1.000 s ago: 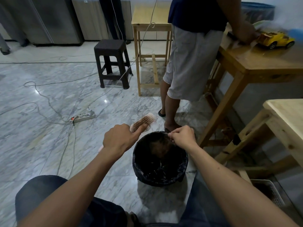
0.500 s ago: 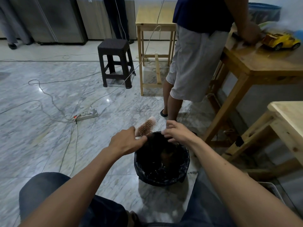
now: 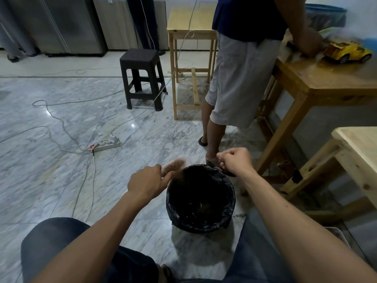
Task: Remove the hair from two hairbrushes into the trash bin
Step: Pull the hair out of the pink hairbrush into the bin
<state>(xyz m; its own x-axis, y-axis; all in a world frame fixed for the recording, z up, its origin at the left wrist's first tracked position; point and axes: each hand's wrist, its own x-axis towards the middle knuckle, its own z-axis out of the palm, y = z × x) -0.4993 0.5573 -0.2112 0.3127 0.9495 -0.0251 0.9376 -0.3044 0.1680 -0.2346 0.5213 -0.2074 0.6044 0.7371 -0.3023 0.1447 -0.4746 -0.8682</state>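
We take the round bin lined with a black plastic bag [image 3: 201,201] as our landmark; it stands on the grey marble floor [image 3: 61,160] between our knees. Our left hand [image 3: 145,183] is just left of the bin's far rim, fingers curled round the handle of an oval brown-bristled hairbrush [image 3: 175,164], whose head pokes out beyond the knuckles, tilted toward the bin's far-left edge. Our right hand [image 3: 236,161] is over the bin's far-right rim, fingers bunched tight; whether it pinches strands of hair we cannot tell. The two hands are apart, the bin's mouth between them. Inside the bin lies a dark, brownish mass. Beyond the bin stands a person in grey shorts [image 3: 240,82], leaning on a brown wooden table [image 3: 326,82] that bears a yellow toy car [image 3: 346,52]. Far left of the bin lies a white power strip [image 3: 106,145].
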